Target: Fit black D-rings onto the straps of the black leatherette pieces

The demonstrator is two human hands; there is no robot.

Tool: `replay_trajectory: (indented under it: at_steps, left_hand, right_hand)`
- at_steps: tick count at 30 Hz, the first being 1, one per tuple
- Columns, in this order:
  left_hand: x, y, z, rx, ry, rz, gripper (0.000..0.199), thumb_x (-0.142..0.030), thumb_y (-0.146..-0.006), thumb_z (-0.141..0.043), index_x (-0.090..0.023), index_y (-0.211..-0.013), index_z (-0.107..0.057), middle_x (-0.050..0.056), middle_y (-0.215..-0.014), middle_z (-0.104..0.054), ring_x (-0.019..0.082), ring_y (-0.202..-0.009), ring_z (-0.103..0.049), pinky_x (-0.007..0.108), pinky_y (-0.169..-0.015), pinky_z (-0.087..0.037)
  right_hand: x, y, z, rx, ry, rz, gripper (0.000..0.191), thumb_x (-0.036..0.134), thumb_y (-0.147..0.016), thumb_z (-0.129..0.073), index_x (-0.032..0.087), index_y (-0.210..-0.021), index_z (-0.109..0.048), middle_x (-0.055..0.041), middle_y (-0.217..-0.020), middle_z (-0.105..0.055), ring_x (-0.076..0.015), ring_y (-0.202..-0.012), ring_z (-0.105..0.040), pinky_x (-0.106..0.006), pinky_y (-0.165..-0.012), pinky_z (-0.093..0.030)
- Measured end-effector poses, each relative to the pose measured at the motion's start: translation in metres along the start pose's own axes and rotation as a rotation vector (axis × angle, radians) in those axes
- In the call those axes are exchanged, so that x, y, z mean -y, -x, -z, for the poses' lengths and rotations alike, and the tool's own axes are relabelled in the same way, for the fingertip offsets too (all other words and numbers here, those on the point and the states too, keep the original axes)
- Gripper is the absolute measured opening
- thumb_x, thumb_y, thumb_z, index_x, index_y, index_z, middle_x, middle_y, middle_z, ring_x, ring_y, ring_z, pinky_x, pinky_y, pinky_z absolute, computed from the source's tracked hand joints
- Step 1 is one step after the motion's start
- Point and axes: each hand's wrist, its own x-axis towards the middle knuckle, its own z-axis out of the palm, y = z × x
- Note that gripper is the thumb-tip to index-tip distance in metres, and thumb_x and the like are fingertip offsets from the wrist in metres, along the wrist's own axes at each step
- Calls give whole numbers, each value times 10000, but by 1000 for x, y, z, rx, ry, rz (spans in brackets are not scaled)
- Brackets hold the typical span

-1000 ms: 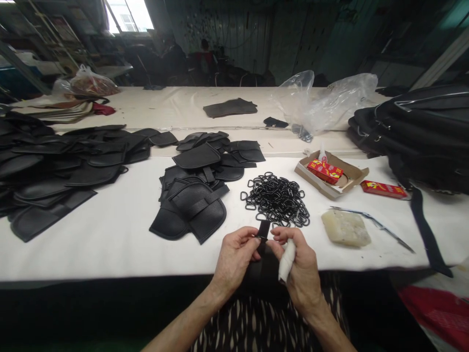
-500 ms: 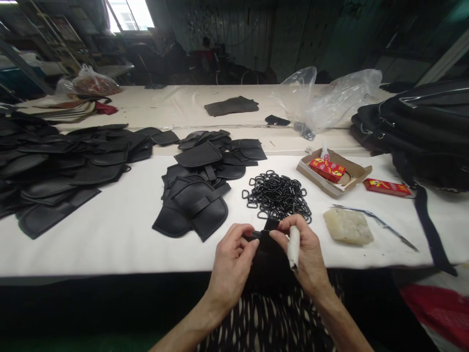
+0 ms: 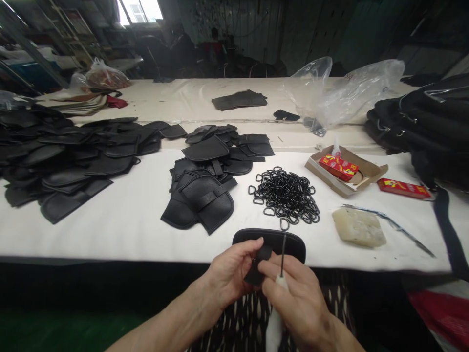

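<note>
Close to the table's front edge, my left hand is closed on a black leather piece with a rounded, piped edge. A short black strap or tab on it sits between thumb and fingers. My right hand grips an awl with a white wrapped handle, its thin metal shaft pointing up and away from me. The right fingertips also touch the strap; what they pinch there is hidden. Just beyond my hands lies a heap of black D-rings, with stacked black leather pieces to its left.
More black leather pieces cover the left side. At right are a cardboard box with red packets, another red packet, a block of wax, a slim metal tool and a black bag. Plastic bags lie behind.
Both hands have come lower and nearer to me. The leather piece has turned so its rounded edge shows beyond them. The awl has swung, its shaft now showing clearly above the right hand.
</note>
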Motion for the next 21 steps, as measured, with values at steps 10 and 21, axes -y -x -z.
replay_trajectory:
  at_steps: [10,21]
  left_hand:
    - [19,-6,-7,-107,-118,-328,185,-253,-744,-629,-86,-683,-682,88,-653,-670,133,-576,-597,235,-613,-484]
    - [35,-14,-4,-55,-289,-570,220,-324,-779,-601,-124,-774,-693,47,-710,-655,134,-684,-566,231,-679,-442]
  right_hand:
    - [-9,14,-2,7,214,287,210,33,-814,-430,193,-817,-565,-85,-833,-676,-199,-844,-631,-351,-745,-539]
    - [0,15,-9,-199,-30,-594,54,273,-822,-555,226,-799,-542,13,-724,-653,-124,-578,-600,-195,-502,-455]
